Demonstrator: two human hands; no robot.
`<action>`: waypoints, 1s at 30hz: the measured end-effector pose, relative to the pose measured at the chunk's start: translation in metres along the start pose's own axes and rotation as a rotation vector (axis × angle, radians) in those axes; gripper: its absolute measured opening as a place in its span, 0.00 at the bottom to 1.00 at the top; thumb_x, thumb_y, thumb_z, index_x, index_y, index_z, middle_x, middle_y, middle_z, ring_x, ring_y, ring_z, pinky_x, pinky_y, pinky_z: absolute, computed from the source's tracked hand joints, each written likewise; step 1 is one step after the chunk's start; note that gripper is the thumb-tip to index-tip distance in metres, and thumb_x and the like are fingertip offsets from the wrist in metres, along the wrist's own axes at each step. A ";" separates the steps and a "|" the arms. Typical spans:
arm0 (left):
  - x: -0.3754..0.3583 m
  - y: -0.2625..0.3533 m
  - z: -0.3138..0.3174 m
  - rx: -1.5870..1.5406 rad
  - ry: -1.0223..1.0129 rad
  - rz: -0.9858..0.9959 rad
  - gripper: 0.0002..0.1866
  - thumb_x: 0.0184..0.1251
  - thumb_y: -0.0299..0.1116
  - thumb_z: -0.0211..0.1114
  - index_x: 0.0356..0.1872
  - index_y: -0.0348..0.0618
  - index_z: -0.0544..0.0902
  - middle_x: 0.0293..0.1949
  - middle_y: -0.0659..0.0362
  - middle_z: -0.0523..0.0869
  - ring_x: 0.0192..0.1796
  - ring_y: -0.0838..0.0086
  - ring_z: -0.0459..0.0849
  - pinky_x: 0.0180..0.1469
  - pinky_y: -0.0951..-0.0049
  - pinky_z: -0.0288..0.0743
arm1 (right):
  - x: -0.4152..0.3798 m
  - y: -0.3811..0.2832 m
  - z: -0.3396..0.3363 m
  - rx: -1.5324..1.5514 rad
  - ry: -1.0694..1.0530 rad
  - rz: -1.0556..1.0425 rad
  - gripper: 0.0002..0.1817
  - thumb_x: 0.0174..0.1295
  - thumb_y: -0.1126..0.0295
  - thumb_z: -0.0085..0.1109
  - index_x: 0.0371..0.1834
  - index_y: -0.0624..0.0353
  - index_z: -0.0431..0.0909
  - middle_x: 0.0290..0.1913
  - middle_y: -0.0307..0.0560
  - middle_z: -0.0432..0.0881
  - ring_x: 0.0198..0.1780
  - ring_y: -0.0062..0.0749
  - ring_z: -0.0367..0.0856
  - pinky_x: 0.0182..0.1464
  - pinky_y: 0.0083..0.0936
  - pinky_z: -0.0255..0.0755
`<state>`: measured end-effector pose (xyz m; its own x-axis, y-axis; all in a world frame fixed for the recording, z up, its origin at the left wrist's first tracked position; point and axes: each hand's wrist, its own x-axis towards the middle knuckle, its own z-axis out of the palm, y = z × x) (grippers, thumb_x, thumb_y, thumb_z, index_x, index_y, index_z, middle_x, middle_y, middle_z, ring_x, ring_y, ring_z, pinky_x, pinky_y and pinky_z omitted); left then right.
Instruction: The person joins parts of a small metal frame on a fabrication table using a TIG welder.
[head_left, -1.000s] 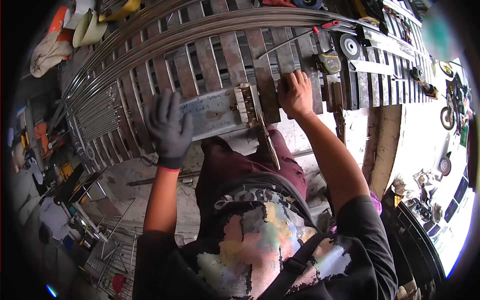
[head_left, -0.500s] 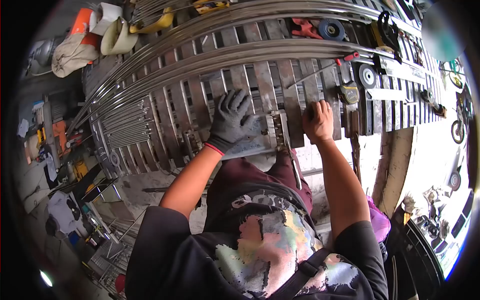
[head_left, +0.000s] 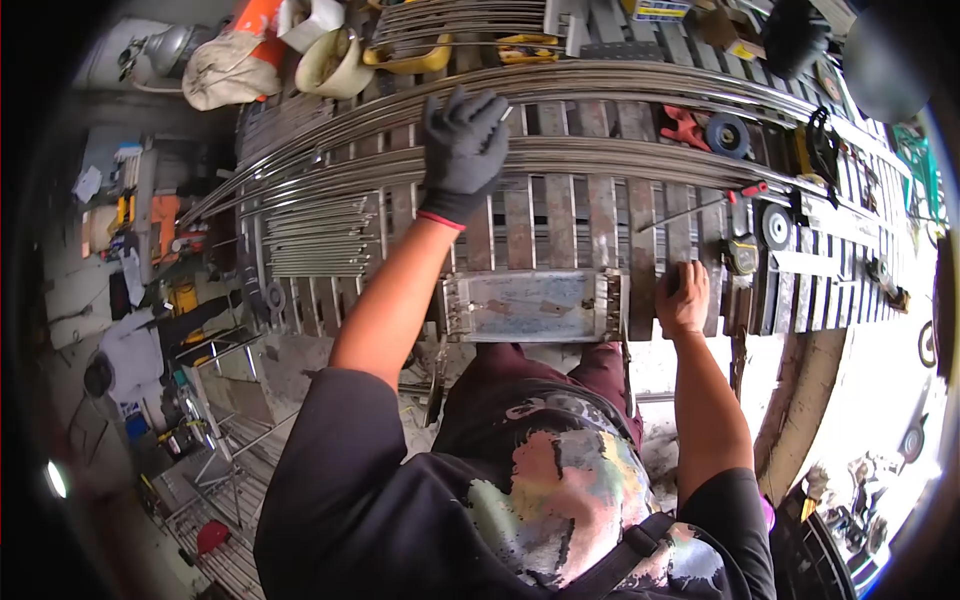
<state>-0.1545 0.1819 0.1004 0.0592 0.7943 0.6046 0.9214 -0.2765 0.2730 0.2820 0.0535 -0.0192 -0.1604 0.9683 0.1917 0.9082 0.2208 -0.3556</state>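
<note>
My left hand (head_left: 464,150), in a dark grey glove with a red cuff, reaches over the long metal rods (head_left: 600,152). Its fingers are bent together, and a short bright metal piece (head_left: 507,114) juts out at the fingertips. My right hand (head_left: 684,298) is bare and rests at the front edge of the slatted metal table (head_left: 604,220). Its fingers are curled in; whatever they hold, if anything, is hidden. Between my arms, at the table edge, sits a flat metal plate (head_left: 530,305) with writing on it and a toothed metal block at each end.
Shorter rods (head_left: 318,238) lie in a row at left. To the right are a tape measure (head_left: 741,255), a red-handled tool (head_left: 752,189), a grinding disc (head_left: 775,227), a blue wheel (head_left: 727,135) and a red clamp (head_left: 684,128). Yellow-handled tools (head_left: 410,56) lie at the back.
My left hand has lifted from the metal plate and moved forward over the rods to the short metal piece. The view has shifted, uncovering the plate. My right hand stays at the table edge.
</note>
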 end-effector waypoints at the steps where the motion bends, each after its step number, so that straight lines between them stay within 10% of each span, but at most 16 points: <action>1: -0.009 0.001 0.002 -0.047 0.007 0.008 0.17 0.70 0.37 0.76 0.58 0.55 0.94 0.62 0.61 0.94 0.75 0.49 0.82 0.85 0.35 0.57 | 0.000 0.000 0.001 0.004 -0.038 0.012 0.10 0.68 0.68 0.64 0.48 0.60 0.78 0.50 0.61 0.79 0.58 0.64 0.79 0.64 0.55 0.74; 10: -0.131 0.009 -0.010 0.021 -0.266 -0.057 0.23 0.68 0.36 0.76 0.65 0.55 0.91 0.72 0.61 0.85 0.79 0.52 0.76 0.85 0.33 0.56 | -0.002 0.006 0.007 -0.010 0.000 -0.010 0.11 0.68 0.69 0.63 0.50 0.60 0.79 0.51 0.62 0.80 0.58 0.64 0.79 0.64 0.55 0.75; 12: -0.149 -0.015 -0.027 0.084 -0.169 -0.164 0.39 0.70 0.37 0.75 0.84 0.59 0.77 0.83 0.58 0.75 0.82 0.54 0.75 0.84 0.33 0.60 | -0.002 0.005 0.005 -0.004 -0.005 -0.009 0.11 0.68 0.69 0.63 0.50 0.60 0.79 0.51 0.61 0.80 0.58 0.64 0.80 0.63 0.55 0.75; 15: -0.164 -0.060 -0.071 0.318 -0.012 -0.345 0.41 0.72 0.38 0.75 0.87 0.56 0.74 0.83 0.53 0.77 0.79 0.55 0.80 0.82 0.36 0.63 | 0.000 0.003 0.001 -0.014 -0.006 -0.019 0.09 0.67 0.71 0.64 0.47 0.59 0.78 0.49 0.60 0.79 0.56 0.63 0.80 0.62 0.54 0.75; 22: -0.286 -0.199 -0.189 0.365 0.013 -0.689 0.15 0.67 0.39 0.75 0.51 0.51 0.98 0.43 0.53 0.97 0.48 0.54 0.94 0.63 0.53 0.83 | 0.000 0.001 0.002 -0.043 0.020 -0.049 0.11 0.67 0.69 0.66 0.47 0.58 0.76 0.47 0.59 0.79 0.56 0.64 0.80 0.63 0.55 0.75; 30: -0.308 -0.168 -0.207 0.705 -0.502 -0.442 0.35 0.70 0.37 0.71 0.80 0.58 0.79 0.75 0.56 0.84 0.68 0.48 0.84 0.74 0.45 0.76 | -0.002 -0.001 0.002 -0.042 0.051 -0.073 0.13 0.66 0.68 0.67 0.48 0.59 0.76 0.49 0.59 0.80 0.56 0.63 0.80 0.62 0.56 0.75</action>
<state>-0.4066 -0.1287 0.0231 -0.3415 0.9321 0.1207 0.9086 0.3603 -0.2114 0.2803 0.0519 -0.0207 -0.2074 0.9425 0.2622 0.9104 0.2840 -0.3008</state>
